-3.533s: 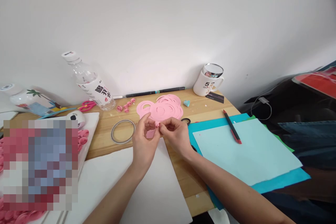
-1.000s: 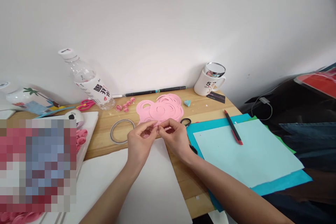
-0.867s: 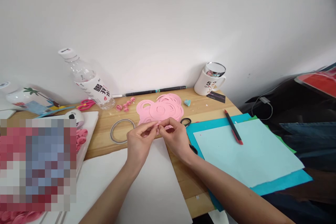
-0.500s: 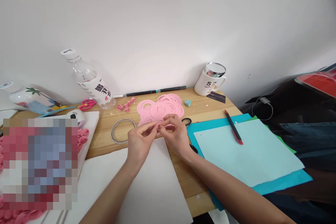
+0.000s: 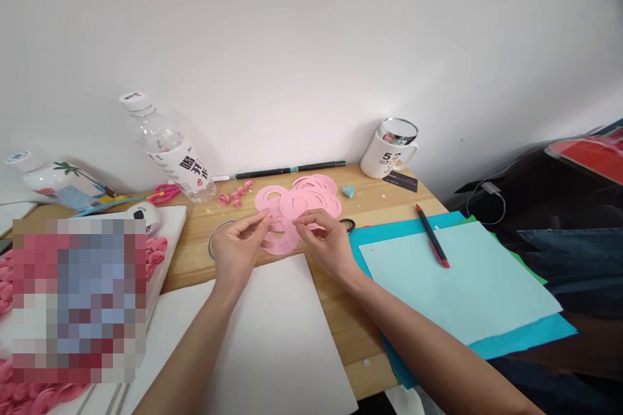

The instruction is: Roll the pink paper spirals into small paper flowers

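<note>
My left hand (image 5: 238, 248) is raised over the table, thumb and fingers pinched together, with a small pink bit of paper (image 5: 270, 214) at the tips. A short gap away, my right hand (image 5: 325, 243) is also pinched closed; anything in its fingertips is too small to make out. Behind both hands lie overlapping pink paper spirals (image 5: 306, 202). Several small rolled pink paper roses (image 5: 237, 194) sit left of them. A roll of tape (image 5: 213, 248) is partly covered by my left hand. By my right hand shows a black scissor handle (image 5: 348, 225).
White board (image 5: 287, 318) lies under my forearms. Blue paper sheets (image 5: 452, 285) with a red-black pen (image 5: 432, 237) are at right. Along the wall stand a water bottle (image 5: 178, 159) and a white mug (image 5: 387, 154). Pink roses (image 5: 156, 249) fill a board at left.
My hands, whose fingertips met before, have drawn apart. The left moved leftward, partly over the tape roll; the right stays nearly in place.
</note>
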### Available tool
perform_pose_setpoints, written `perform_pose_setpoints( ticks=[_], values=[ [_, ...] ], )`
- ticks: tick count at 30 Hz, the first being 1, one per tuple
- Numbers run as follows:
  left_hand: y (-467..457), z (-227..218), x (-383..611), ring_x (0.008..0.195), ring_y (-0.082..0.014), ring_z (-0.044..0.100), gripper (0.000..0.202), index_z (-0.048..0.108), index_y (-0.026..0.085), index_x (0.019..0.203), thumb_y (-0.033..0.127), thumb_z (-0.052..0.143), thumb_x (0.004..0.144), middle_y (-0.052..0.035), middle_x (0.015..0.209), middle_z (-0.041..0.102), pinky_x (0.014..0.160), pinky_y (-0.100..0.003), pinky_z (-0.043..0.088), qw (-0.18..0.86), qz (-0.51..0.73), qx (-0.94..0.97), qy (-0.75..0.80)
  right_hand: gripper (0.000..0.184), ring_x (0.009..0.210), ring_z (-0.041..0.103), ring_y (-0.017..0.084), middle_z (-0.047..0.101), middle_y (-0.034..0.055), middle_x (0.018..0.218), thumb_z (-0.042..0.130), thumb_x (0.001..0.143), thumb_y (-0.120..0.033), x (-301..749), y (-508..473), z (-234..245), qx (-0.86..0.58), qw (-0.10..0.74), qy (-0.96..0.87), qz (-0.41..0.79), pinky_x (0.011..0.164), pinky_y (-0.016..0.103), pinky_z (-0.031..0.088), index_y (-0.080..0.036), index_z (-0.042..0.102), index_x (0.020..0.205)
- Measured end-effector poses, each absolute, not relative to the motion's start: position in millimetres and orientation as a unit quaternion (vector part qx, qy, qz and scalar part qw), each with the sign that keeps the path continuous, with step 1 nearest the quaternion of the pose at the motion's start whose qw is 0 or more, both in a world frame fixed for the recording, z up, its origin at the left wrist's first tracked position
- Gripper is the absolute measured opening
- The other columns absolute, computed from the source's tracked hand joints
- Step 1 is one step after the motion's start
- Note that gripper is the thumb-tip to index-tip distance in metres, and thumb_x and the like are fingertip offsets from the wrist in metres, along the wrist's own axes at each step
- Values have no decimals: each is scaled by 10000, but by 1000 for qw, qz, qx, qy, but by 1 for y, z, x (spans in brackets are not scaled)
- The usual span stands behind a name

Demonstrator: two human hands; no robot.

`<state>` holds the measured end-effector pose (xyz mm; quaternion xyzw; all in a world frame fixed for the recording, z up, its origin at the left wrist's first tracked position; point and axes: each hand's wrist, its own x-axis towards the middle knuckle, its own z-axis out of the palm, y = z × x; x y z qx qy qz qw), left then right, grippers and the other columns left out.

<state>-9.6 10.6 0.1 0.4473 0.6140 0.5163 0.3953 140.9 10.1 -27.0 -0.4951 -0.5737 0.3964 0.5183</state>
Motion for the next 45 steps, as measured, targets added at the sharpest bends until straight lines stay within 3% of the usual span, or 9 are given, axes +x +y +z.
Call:
perform_pose_setpoints(
  ticks=[5,10,16,20,25,29,37,42,45],
  values=[
    [22,-4,-37,612,-200,633,241,730,168,837,319,599,700,-80,812,725,564,-307,484,167,422,521,722,197,756,591,141,631,43,863,514,806,-187,138,7,-44,-451,438,-701,336,641,261,488,-225,676,912],
    [22,-7,-41,621,-212,627,228,726,189,800,290,528,747,-56,657,706,612,-303,434,95,348,566,741,264,856,585,157,603,54,996,483,834,-137,124,9,-43,-417,320,-823,214,654,258,461,-266,663,977],
    [22,-14,-43,634,-219,624,277,709,191,902,250,463,790,-63,650,696,597,-297,397,40,307,591,745,334,967,531,201,562,88,1124,496,805,-97,104,28,-23,-414,215,-869,166,687,299,467,-230,572,1102],
    [23,-18,-44,672,-238,632,277,707,178,893,231,455,790,-93,716,706,596,-304,394,28,291,607,739,417,1032,480,234,565,83,1177,554,755,-91,96,41,-22,-368,208,-888,179,795,355,450,-197,528,1157],
    [23,-17,-44,631,-253,625,255,713,183,795,214,460,779,-106,704,704,575,-316,393,53,274,608,744,208,1031,480,235,557,96,1134,632,753,-187,86,51,-30,-337,203,-902,177,833,365,427,-189,618,961],
    [23,-15,-46,610,-242,618,250,713,197,789,215,463,779,-94,693,698,560,-310,393,18,276,614,739,181,1013,497,221,529,113,1116,613,795,-244,82,53,-33,-338,215,-905,144,823,366,435,-183,600,965],
    [27,-21,-43,790,-206,652,250,701,188,920,243,495,790,-81,952,703,710,-310,496,64,468,593,652,178,919,562,169,448,107,1177,544,833,-214,87,46,-13,-370,273,-868,189,669,272,503,-189,542,1009],
    [24,-17,-33,680,-173,653,272,696,172,959,308,553,771,-75,928,705,559,-272,532,150,555,496,651,394,923,575,149,438,111,1191,576,812,-234,98,35,-4,-371,365,-817,248,810,300,498,-204,445,1182],
    [22,-11,-29,598,-149,638,297,696,149,964,325,577,756,-84,923,702,445,-232,506,180,577,444,661,440,979,564,193,502,114,1165,581,809,-273,122,23,2,-412,358,-806,228,832,353,484,-201,422,1213]
  ],
)
